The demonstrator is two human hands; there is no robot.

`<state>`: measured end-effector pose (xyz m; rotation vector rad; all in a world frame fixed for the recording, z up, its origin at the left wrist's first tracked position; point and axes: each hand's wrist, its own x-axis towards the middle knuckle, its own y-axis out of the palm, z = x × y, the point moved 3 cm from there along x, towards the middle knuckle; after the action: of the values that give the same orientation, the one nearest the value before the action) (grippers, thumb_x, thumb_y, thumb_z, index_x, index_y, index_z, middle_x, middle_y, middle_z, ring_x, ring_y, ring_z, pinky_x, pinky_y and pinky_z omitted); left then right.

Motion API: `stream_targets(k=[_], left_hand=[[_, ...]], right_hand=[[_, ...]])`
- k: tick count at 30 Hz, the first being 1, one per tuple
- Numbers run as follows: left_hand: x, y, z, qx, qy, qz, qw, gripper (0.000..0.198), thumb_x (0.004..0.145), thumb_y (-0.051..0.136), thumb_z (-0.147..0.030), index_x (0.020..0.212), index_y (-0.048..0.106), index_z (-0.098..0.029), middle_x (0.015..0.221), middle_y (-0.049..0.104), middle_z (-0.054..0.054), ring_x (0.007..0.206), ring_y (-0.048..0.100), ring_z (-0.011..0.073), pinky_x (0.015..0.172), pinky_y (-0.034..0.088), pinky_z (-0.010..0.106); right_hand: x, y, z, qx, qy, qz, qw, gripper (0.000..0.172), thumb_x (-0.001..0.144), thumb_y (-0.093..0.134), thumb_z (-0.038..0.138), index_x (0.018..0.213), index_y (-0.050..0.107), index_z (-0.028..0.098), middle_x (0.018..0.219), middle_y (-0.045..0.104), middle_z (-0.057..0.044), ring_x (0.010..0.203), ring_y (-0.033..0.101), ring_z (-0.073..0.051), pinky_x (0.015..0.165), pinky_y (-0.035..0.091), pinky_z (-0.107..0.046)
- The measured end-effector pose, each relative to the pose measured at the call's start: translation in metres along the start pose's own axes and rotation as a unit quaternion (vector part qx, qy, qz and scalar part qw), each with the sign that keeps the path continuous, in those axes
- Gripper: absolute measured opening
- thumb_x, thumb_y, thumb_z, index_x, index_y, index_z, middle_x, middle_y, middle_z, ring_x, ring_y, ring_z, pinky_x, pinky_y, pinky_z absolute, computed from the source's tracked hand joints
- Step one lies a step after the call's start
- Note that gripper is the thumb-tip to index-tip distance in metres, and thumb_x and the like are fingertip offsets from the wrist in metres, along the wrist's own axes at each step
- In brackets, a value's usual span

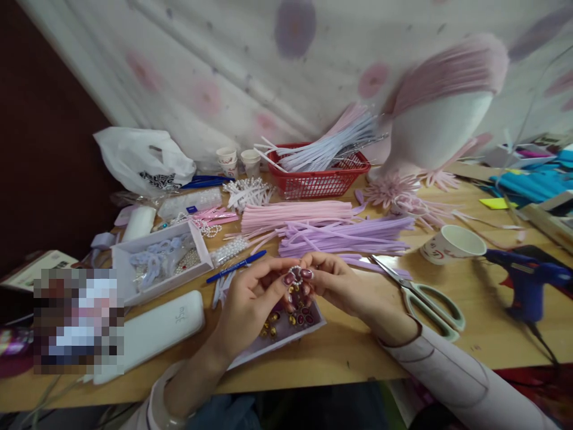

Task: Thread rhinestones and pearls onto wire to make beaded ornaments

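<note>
My left hand and my right hand meet at the middle of the view. Their fingertips pinch a small ring of silvery beads between them. Just below the fingers lies a shallow white box, partly hidden by my left hand. Gold and dark red flower-shaped ornaments rest in it. Behind my hands lie bundles of purple pipe cleaners and pink pipe cleaners. A blue pen is beside my left hand.
Scissors, a paper cup and a blue glue gun are at the right. At the left are a white bead box and a white power bank. Behind stand a red basket and a mannequin head.
</note>
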<state>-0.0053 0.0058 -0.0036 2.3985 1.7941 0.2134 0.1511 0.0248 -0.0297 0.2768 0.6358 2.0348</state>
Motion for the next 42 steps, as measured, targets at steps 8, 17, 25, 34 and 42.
stream_targets(k=[8, 17, 25, 34, 42], left_hand=[[-0.001, -0.001, -0.005, 0.132, 0.082, 0.006, 0.988, 0.02, 0.095, 0.06, -0.027, 0.106, 0.076, -0.024, 0.098, 0.072, 0.003, 0.084, 0.068, 0.014, 0.073, 0.056, 0.021], [-0.003, 0.008, -0.016, 0.382, 0.269, -0.008, 0.884, 0.028, 0.088, 0.064, -0.012, 0.115, 0.07, -0.016, 0.096, 0.072, 0.007, 0.09, 0.067, 0.0175, 0.079, 0.055, 0.026], [-0.002, 0.008, -0.015, 0.375, 0.206, -0.064, 0.902, 0.019, 0.087, 0.066, -0.015, 0.104, 0.073, -0.018, 0.099, 0.076, 0.008, 0.09, 0.071, 0.0197, 0.076, 0.056, 0.027], [0.002, 0.01, -0.006, 0.244, 0.114, -0.038, 0.962, 0.012, 0.085, 0.072, -0.026, 0.092, 0.078, -0.02, 0.096, 0.079, 0.006, 0.093, 0.074, 0.0222, 0.082, 0.059, 0.031], [0.002, 0.002, -0.004, 0.224, 0.137, -0.053, 0.963, 0.01, 0.079, 0.079, -0.024, 0.088, 0.078, -0.02, 0.1, 0.079, 0.007, 0.096, 0.073, 0.0216, 0.088, 0.059, 0.033]], right_hand=[[-0.001, -0.002, 0.001, -0.024, -0.01, -0.025, 0.999, 0.033, 0.071, 0.087, 0.041, 0.078, 0.069, 0.014, 0.06, 0.068, 0.003, 0.051, 0.062, -0.007, 0.051, 0.049, -0.016], [-0.001, 0.001, 0.001, -0.003, -0.022, -0.03, 0.999, 0.027, 0.073, 0.086, 0.036, 0.08, 0.069, 0.017, 0.072, 0.07, 0.002, 0.063, 0.063, -0.008, 0.065, 0.051, -0.019], [-0.008, 0.009, 0.01, 0.091, -0.009, 0.051, 0.995, 0.048, 0.082, 0.075, 0.038, 0.125, 0.059, 0.024, 0.099, 0.076, -0.006, 0.062, 0.062, -0.008, 0.057, 0.047, -0.018], [-0.016, 0.017, 0.015, 0.129, 0.045, 0.166, 0.977, 0.089, 0.076, 0.068, 0.057, 0.152, 0.031, 0.03, 0.122, 0.071, -0.01, 0.064, 0.065, -0.013, 0.05, 0.043, -0.021], [-0.019, 0.02, 0.012, 0.136, 0.055, 0.197, 0.969, 0.099, 0.072, 0.062, 0.073, 0.155, 0.019, 0.042, 0.141, 0.06, -0.011, 0.056, 0.06, -0.01, 0.045, 0.041, -0.021]])
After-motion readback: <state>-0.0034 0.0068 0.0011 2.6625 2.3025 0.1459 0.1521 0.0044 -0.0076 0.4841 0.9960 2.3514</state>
